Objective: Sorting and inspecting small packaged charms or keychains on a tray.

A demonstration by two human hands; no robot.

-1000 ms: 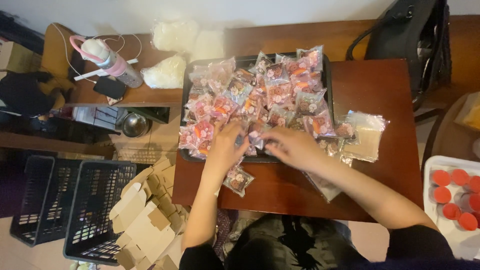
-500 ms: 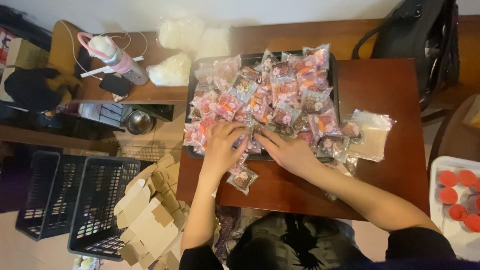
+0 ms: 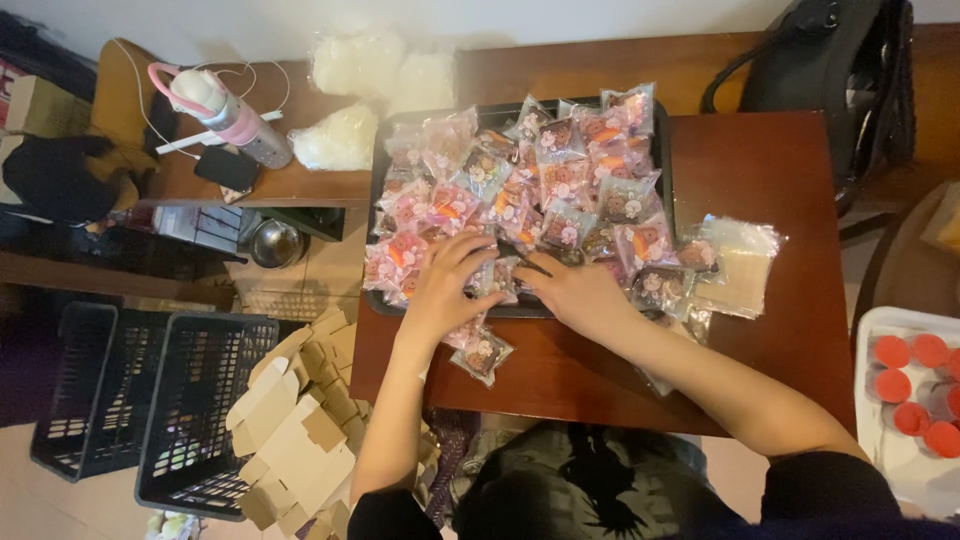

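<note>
Here, both hands work among small wrapped sweet packets (image 3: 520,190) heaped on a dark tray (image 3: 664,160).
The left hand (image 3: 445,290) lies spread on the pile, steadying it; the right hand (image 3: 575,292) pinches one packet at the tray's near edge, on the brown table (image 3: 760,170).

Dark red wooden table (image 3: 760,170) carries a black rectangular tray (image 3: 664,190); clear empty plastic bags (image 3: 745,265) lie right.

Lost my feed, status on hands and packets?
Left hand and right hand both on wrapped packets in black tray. Grip unclear. One packet loose on table.
</note>
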